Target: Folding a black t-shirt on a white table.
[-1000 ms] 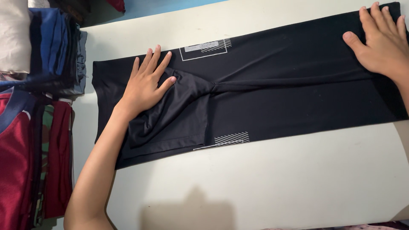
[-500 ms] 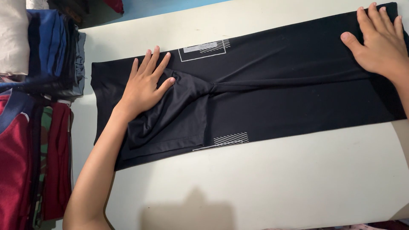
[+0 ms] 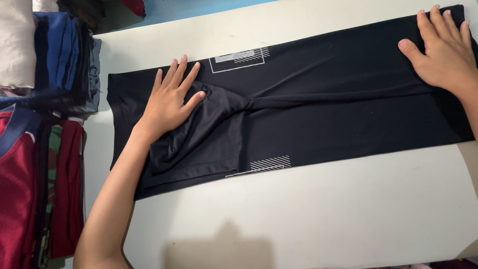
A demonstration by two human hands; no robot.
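Pale and smooth, the counter (image 3: 308,214) fills most of your view, with a strip of blue floor or wall showing past its far edge. A black garment (image 3: 338,114) lies flat across it, folded into a long band that runs from near the left edge to the far right corner; it carries small white printed marks, one box-shaped near the far edge and one striped near the near edge. Your left hand (image 3: 169,102) rests palm down on the left part of the band, fingers (image 3: 174,74) spread and flat, the thumb beside a bunched fold where a loose flap twists to a point near the middle. Your right hand (image 3: 445,47) lies flat on the far right end, fingers slightly apart, pinning that end; neither hand pinches anything. Judging by the sheen and the soft creases, this cloth is thin, light and limp, and probably a bit slick, so it will likely slide on the smooth counter and sag if lifted from one spot. It looks best taken by the edges or corners with both hands, or at the hem under your right palm, rather than at the twisted bunch. To your left, just off the counter's edge, stand piles of folded clothes (image 3: 55,60) in blue, dark grey, white and, lower down, red (image 3: 20,199).
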